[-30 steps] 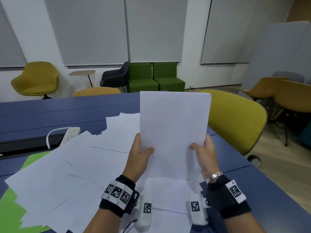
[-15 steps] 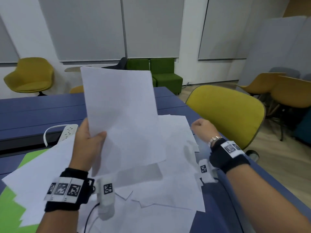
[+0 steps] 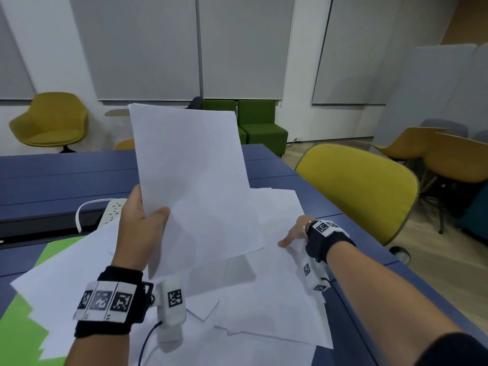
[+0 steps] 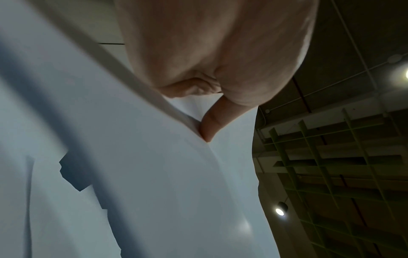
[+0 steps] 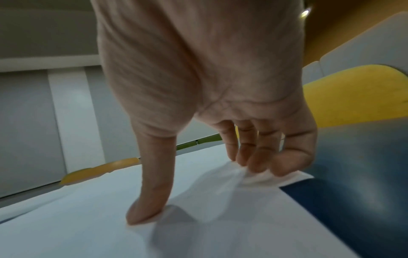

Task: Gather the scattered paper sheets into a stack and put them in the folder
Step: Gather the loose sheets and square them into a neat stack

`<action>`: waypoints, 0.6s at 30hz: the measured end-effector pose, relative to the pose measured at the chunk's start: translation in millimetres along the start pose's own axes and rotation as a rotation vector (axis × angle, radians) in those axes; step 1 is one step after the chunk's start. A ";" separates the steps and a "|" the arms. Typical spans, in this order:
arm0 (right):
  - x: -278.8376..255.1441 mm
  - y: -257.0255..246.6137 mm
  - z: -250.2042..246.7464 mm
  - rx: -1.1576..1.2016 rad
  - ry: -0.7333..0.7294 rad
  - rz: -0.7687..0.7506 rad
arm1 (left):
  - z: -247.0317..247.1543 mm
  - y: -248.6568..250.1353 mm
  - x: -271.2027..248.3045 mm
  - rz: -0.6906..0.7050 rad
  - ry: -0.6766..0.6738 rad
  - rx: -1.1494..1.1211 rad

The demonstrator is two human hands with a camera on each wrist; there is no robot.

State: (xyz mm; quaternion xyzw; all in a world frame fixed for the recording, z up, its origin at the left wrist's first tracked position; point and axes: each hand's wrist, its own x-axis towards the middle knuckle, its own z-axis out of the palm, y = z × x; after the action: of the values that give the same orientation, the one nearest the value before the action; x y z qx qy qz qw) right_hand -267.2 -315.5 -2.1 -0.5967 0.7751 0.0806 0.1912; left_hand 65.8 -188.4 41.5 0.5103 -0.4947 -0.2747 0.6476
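My left hand (image 3: 148, 220) holds a stack of white sheets (image 3: 195, 180) upright above the table, the thumb (image 4: 209, 125) pressed on its front and the fingers hidden behind it. More white sheets (image 3: 74, 273) lie scattered over the blue table (image 3: 52, 180). My right hand (image 3: 293, 232) is down on a loose sheet (image 3: 277, 286) at the table's right side. Its thumb (image 5: 145, 209) presses on the sheet (image 5: 88, 218) while the curled fingers pinch the wrinkled edge. A green folder (image 3: 15, 334) shows under the sheets at the lower left.
A white power strip (image 3: 113, 210) with its cable lies behind my left hand. A yellow chair (image 3: 356, 191) stands close to the table's right edge. More chairs and green seats stand farther back.
One second ago both hands held the stack. My right hand let go and dropped onto the loose sheet at the right; my left hand carried the stack to the left.
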 end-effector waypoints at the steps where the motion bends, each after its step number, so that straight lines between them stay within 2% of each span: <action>1: -0.8 -0.9 -0.6 -0.022 0.004 0.003 | -0.1 0.1 0.1 -0.002 0.004 -0.003; 13: -13.8 -3.1 -5.4 0.036 -0.029 0.012 | -1.2 3.0 -0.6 0.000 0.011 -0.003; 16: -0.1 -2.5 -9.0 0.138 -0.013 -0.054 | -2.4 1.7 -0.3 -0.003 0.015 0.007; 18: 2.8 -3.0 -13.8 0.121 0.038 -0.080 | -3.2 1.5 -0.2 -0.001 0.014 0.010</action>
State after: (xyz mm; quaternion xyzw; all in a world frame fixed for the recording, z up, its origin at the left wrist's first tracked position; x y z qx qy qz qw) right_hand -267.7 -323.7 9.7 -0.6161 0.7575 0.0143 0.2153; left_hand 68.4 -186.6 42.9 0.5155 -0.4914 -0.2692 0.6483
